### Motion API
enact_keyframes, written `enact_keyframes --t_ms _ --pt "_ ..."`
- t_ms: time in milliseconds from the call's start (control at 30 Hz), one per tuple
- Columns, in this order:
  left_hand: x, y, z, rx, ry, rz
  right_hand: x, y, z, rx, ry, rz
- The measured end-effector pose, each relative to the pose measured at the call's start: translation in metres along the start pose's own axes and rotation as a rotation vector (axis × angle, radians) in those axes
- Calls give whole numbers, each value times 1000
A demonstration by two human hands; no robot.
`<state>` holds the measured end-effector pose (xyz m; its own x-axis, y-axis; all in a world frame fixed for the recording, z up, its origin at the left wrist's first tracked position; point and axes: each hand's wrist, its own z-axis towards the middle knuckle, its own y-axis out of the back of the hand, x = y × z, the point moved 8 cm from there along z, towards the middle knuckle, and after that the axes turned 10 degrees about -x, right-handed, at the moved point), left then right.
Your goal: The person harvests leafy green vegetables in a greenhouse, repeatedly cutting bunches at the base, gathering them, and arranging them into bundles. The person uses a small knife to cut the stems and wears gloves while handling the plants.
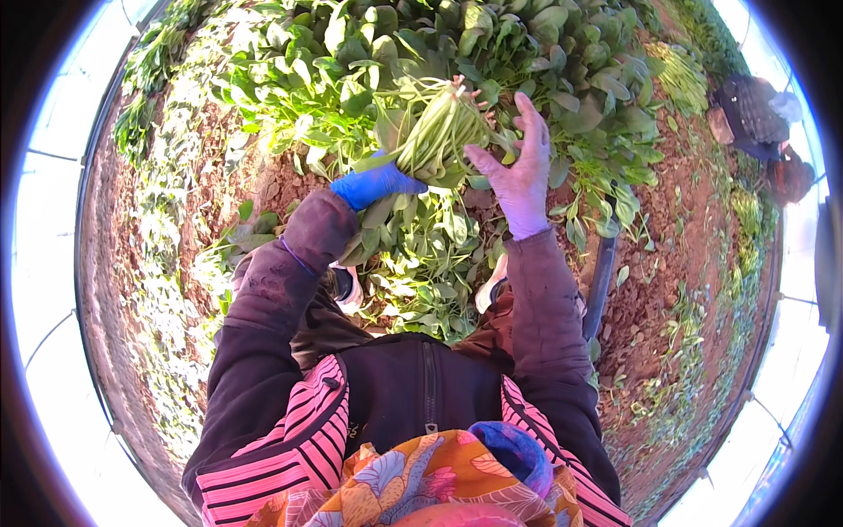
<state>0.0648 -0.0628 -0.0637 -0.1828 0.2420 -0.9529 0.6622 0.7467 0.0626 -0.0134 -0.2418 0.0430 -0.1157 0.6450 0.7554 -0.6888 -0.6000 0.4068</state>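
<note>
My left hand (379,184), in a blue glove, is closed around the leafy part of a bunch of spinach (442,135). The bunch's pale stems point up and away from me, with pinkish root ends at the top. Just right of the bunch is my right hand (520,165), in a pale, thin glove, with its fingers apart and nothing held in it. Standing leafy spinach plants (487,39) fill the ground beyond both hands. Loose leaves and plants (421,283) lie between my feet.
A dark pipe (600,283) runs along the soil right of my right arm. Another person (757,118) is bent down at the far right. Bunched greens (681,76) lie near them, and more greens (155,66) lie at the upper left. Pale sheeting borders both sides.
</note>
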Motion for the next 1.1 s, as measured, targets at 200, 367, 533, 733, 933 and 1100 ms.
enact_keyframes --t_ms 200,367,533,733,933,1100 --pt "8 -9 -2 108 10 -10 -15 -11 -5 36 -66 71" --pt "7 -3 -1 91 -139 77 -12 -18 -8 106 -77 112" --pt "8 0 3 77 -306 221 -26 -18 -10 31 -206 155" --pt "4 20 6 -171 -417 725 -49 7 -2 -158 -411 250" --pt "-16 29 -3 -353 -481 1019 -47 13 1 -47 -478 509" --pt "-30 20 -7 -354 -598 1213 -27 -14 -9 190 -252 124"
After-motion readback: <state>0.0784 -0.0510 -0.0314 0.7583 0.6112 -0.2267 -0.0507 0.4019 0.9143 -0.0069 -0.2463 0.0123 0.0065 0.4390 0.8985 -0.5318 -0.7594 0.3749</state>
